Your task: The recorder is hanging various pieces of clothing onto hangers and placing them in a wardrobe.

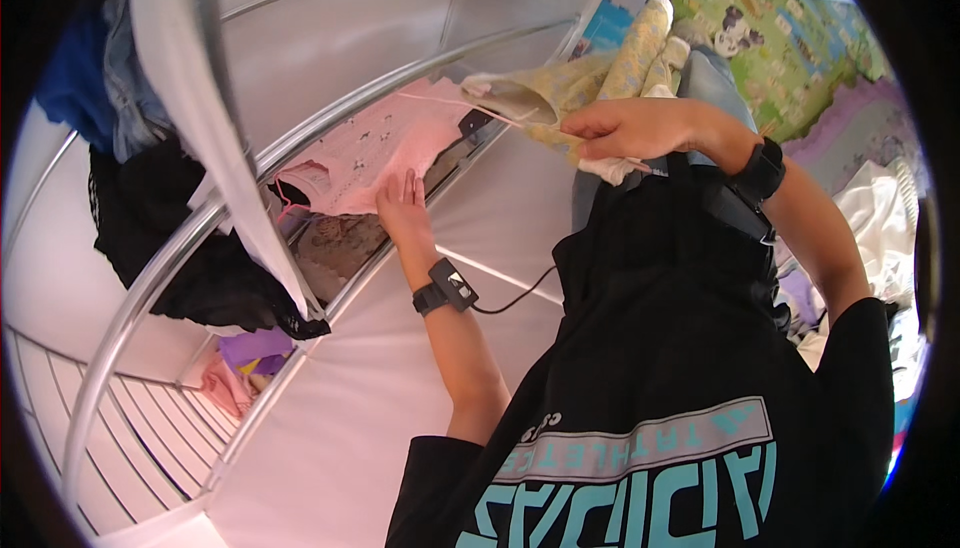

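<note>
My right hand [635, 136] is closed on a yellow patterned garment [632, 58], whose long sleeves stretch away from me over my legs. A thin pale pink hanger [468, 104] shows at the garment's opening, its far end over the pink cloth. My left hand [403, 210] lies with its fingers stretched on a pink knitted top [370, 148] inside the wardrobe. A pink hanger [290, 206] pokes out at the left end of that top. Beneath the top, brownish patterned cloth partly shows.
A metal rail [400, 73] curves across the white wardrobe, with a white upright strip [190, 98] in front. Black clothing [170, 238] and blue clothing [80, 78] hang at left. Purple cloth [255, 350] lies below them by a wire rack [110, 438]. White clothes [870, 228] lie at right.
</note>
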Demonstrator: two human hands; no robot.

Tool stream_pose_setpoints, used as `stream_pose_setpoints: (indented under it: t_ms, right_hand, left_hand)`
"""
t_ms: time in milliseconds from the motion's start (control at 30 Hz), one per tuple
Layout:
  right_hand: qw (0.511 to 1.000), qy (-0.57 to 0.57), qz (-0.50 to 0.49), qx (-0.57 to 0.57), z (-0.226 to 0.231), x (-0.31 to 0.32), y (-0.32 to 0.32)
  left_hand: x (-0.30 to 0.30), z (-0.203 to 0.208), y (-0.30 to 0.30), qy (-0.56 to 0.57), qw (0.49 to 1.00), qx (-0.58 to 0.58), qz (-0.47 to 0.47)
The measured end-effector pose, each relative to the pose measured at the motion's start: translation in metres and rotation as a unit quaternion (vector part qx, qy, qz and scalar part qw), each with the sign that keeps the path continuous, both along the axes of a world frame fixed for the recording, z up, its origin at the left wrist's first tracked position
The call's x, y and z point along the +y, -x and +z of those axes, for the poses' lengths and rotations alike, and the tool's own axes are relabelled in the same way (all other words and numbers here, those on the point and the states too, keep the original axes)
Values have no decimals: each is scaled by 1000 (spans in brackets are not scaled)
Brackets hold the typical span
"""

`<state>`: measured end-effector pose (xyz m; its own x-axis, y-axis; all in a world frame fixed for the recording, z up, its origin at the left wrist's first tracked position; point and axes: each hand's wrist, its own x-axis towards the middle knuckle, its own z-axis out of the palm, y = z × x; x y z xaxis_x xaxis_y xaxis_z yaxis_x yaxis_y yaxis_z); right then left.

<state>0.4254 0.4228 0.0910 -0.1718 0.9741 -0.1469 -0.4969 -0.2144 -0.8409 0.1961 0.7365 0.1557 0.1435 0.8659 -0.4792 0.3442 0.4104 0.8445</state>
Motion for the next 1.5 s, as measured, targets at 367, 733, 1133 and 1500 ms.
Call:
stream_pose_setpoints:
  t_ms: [367,733,1133,1500]
  right_hand:
    - [984,-125,26,123,-10,137,97]
    - [971,-219,-33,-84,36,237,100]
    - [906,-204,-190,-317,61,276,103]
    - [921,-93,-253,-280,45,267,129]
  left_hand:
    - [41,-9,60,-10,992,124,-23]
    - [24,25,13,-107,991,8,-82]
    - [38,37,-13,-106,979,-8,-176]
    - [73,16,7,-245,905,133,-321]
